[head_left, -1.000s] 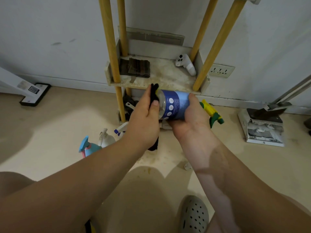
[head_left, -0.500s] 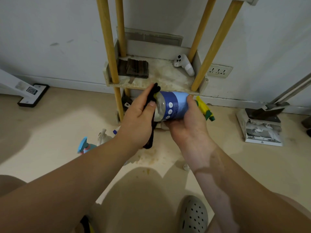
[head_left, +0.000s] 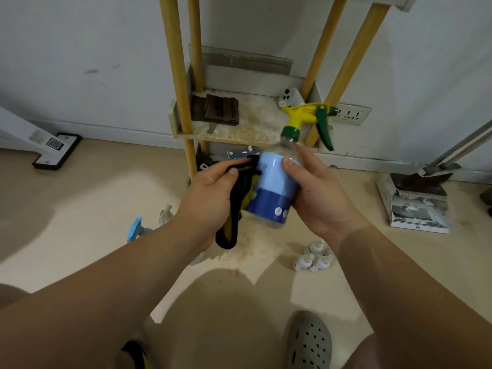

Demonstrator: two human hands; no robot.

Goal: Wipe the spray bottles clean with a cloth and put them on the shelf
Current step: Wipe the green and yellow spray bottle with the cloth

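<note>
My right hand grips a spray bottle with a blue label and a yellow-green trigger head, held nearly upright with the head at the top. My left hand holds a black and yellow cloth against the bottle's left side. Behind the bottle stands the shelf, a stained white board between yellow wooden posts. More spray bottles stand on the floor to the left, partly hidden by my left forearm.
A folded dark cloth and a white controller lie on the shelf. Small white bottles sit on the floor under my right wrist. A dustpan on a box is at right, a white stand base at left.
The bottle has turned from lying sideways to nearly upright, trigger head now on top. My left hand with the cloth shifted from the bottle's base to its left side.
</note>
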